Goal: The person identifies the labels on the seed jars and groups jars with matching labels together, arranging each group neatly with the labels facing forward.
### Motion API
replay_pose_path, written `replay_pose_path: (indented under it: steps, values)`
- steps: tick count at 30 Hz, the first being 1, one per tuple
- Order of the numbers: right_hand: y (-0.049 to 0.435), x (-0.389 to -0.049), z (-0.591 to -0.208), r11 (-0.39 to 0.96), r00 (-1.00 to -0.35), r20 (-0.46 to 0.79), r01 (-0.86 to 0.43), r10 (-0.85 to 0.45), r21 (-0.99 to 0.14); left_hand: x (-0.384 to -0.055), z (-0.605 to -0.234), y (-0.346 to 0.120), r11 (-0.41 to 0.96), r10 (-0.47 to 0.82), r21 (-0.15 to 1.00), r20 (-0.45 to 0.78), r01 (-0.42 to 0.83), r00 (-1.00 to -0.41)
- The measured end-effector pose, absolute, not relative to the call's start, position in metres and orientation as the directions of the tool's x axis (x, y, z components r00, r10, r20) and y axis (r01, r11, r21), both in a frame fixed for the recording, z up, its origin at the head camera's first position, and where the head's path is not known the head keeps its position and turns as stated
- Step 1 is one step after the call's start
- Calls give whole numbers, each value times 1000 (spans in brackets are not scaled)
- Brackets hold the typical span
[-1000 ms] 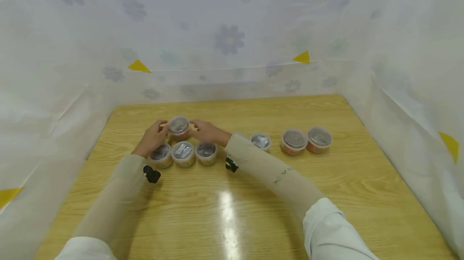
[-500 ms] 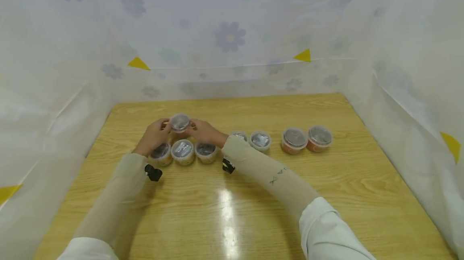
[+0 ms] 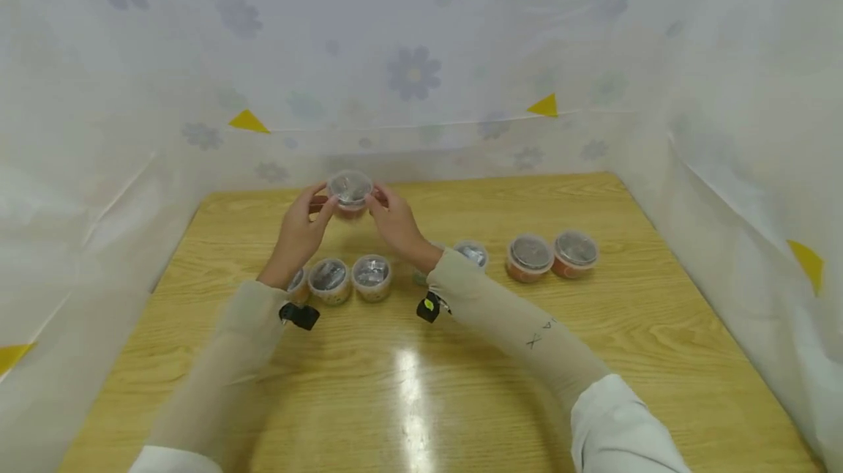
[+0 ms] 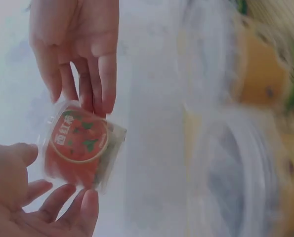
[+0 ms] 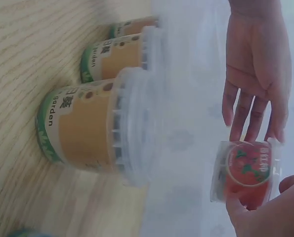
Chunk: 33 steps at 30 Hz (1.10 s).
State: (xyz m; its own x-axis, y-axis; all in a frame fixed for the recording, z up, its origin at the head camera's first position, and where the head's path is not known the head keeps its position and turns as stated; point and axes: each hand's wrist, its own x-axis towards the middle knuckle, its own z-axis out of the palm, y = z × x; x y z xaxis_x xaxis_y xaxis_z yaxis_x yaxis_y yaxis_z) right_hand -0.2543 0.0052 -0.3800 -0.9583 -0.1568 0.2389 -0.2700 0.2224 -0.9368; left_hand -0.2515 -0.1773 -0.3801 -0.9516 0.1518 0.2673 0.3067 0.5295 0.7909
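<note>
Between my two hands a plastic cup [image 3: 350, 195] with a clear lid and a red tomato label is held up off the table, near its far edge. My left hand [image 3: 304, 231] grips one side, thumb at the lid's rim. From the opposite side my right hand [image 3: 400, 228] holds it, its thumb also at the rim. The left wrist view shows the red label of the cup [image 4: 80, 143] facing the camera. Below the hands stand three tan-labelled cups, the middle one [image 3: 329, 280] whole in view, the left one [image 3: 298, 286] partly behind my left wrist.
Farther right a tan-labelled cup [image 3: 471, 253] stands partly behind my right forearm, with another mostly hidden beside it. Two red cups, one [image 3: 530, 257] left of the other [image 3: 575, 253], stand close together on the wooden table [image 3: 632, 356]. Patterned white sheeting [image 3: 421, 34] surrounds the table.
Both hands have raised the red cup from behind the tan row and carried it slightly right and away. The row of three cups looks unmoved.
</note>
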Motion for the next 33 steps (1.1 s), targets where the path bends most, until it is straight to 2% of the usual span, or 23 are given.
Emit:
replay_pose_path:
  steps: [6,11,14,18,25,30,33]
  values:
    - [31,-227,-347,134,-958,263,-277,-115,-951,-241,-367,-145,417,102,818,392,397,-914]
    - [41,-232,-361,61,-942,314,-323,-118,-944,-220,-352,-113,309,37,855,427,417,-903]
    - [48,-228,-358,57,-927,351,-361,-132,-931,-213,-346,-100,274,18,856,451,439,-892]
    - [67,-213,-344,94,-914,382,-396,-134,-913,-210,-340,-88,209,53,847,490,490,-870]
    - [120,-197,-348,121,-929,371,-368,5,-922,-203,-342,-43,17,120,835,545,551,-830]
    - [161,-193,-362,70,-937,337,-331,88,-941,-196,-349,-1,-24,152,796,600,604,-785]
    - [182,-190,-365,-9,-931,328,-334,163,-943,-195,-359,25,-21,186,776,623,630,-760]
